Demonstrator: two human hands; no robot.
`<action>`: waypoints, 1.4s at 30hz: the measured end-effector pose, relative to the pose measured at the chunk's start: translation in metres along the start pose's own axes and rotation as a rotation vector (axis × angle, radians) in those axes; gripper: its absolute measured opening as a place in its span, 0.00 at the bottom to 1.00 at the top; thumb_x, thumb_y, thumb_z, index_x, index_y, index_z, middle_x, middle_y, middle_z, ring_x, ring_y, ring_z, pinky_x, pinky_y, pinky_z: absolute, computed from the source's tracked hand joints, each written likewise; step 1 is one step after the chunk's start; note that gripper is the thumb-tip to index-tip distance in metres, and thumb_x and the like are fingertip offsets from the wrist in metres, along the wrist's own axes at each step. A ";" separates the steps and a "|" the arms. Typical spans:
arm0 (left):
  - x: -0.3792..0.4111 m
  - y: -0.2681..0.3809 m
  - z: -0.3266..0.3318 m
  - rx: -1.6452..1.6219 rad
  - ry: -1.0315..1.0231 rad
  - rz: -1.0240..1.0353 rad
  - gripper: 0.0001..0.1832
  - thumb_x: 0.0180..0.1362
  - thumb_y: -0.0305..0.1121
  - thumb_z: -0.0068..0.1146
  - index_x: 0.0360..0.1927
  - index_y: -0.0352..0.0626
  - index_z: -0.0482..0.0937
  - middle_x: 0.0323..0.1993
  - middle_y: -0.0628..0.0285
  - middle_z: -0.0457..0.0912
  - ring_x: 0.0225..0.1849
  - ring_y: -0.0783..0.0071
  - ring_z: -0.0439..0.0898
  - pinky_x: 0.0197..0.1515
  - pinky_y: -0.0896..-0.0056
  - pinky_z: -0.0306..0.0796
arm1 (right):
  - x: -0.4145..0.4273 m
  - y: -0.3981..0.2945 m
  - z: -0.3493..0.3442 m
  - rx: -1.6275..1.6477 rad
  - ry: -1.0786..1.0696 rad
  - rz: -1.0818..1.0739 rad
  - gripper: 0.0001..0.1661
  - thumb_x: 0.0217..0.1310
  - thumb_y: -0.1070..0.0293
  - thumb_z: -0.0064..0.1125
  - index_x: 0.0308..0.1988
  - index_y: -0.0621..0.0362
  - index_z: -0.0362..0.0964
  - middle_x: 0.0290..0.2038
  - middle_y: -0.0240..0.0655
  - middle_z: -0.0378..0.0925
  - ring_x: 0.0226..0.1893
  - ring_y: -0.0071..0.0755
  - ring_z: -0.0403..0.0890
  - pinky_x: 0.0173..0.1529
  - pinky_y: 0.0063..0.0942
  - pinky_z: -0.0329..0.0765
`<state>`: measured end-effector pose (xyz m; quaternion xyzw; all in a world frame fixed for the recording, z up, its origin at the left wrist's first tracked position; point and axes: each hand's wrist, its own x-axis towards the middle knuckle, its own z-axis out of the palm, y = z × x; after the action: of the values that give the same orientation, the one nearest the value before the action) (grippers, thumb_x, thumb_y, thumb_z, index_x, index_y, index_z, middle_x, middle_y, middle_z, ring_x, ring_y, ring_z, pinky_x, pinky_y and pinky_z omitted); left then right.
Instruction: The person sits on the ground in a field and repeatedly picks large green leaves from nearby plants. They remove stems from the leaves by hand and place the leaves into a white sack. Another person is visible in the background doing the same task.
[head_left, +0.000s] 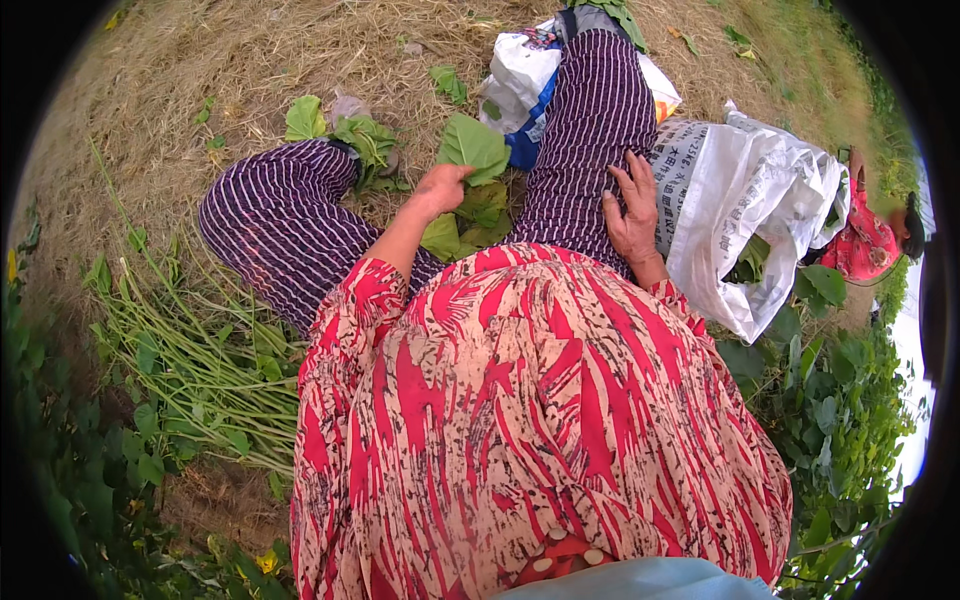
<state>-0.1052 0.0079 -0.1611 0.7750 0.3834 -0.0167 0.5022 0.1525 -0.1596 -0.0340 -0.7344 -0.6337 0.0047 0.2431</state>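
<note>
Between my spread legs, my left hand (444, 187) grips a broad green leaf (474, 148) near its lower edge. More large leaves (469, 225), some yellowish green, lie just below that hand on the ground. My right hand (634, 210) rests on my right thigh, on the striped trousers (589, 135), fingers spread and holding nothing. Right beside it stands a white woven plastic sack (712, 202) bearing printed writing. Its mouth gapes, and green leaves (752, 259) show inside.
A heap of long green stems (202, 367) lies at my left. Another white and blue sack (517, 90) sits by my right lower leg. Dry straw (247, 67) covers the ground. Leafy plants (832, 420) border the right, where another person (866, 240) in red is seen.
</note>
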 end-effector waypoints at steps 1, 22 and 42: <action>-0.002 -0.001 0.012 0.067 -0.268 0.065 0.23 0.51 0.24 0.47 0.54 0.44 0.73 0.47 0.47 0.78 0.50 0.55 0.76 0.54 0.66 0.67 | 0.001 0.000 -0.001 0.002 0.001 -0.007 0.21 0.51 0.71 0.55 0.48 0.57 0.72 0.61 0.46 0.63 0.63 0.53 0.58 0.66 0.42 0.56; -0.017 0.006 -0.009 0.161 -0.356 0.024 0.22 0.52 0.26 0.49 0.53 0.48 0.75 0.45 0.51 0.80 0.47 0.60 0.78 0.51 0.66 0.69 | -0.003 -0.006 0.002 0.040 0.030 -0.004 0.20 0.51 0.72 0.56 0.48 0.57 0.73 0.59 0.45 0.65 0.62 0.52 0.60 0.65 0.41 0.57; -0.023 0.009 -0.033 -0.045 0.335 -0.253 0.25 0.48 0.24 0.47 0.52 0.54 0.77 0.44 0.49 0.79 0.46 0.50 0.77 0.50 0.59 0.70 | -0.008 -0.013 0.003 0.034 -0.009 0.027 0.20 0.53 0.74 0.53 0.49 0.61 0.71 0.61 0.46 0.62 0.64 0.52 0.57 0.66 0.41 0.54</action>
<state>-0.1274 0.0190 -0.1285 0.7011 0.5560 0.0580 0.4426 0.1382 -0.1654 -0.0344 -0.7386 -0.6247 0.0220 0.2524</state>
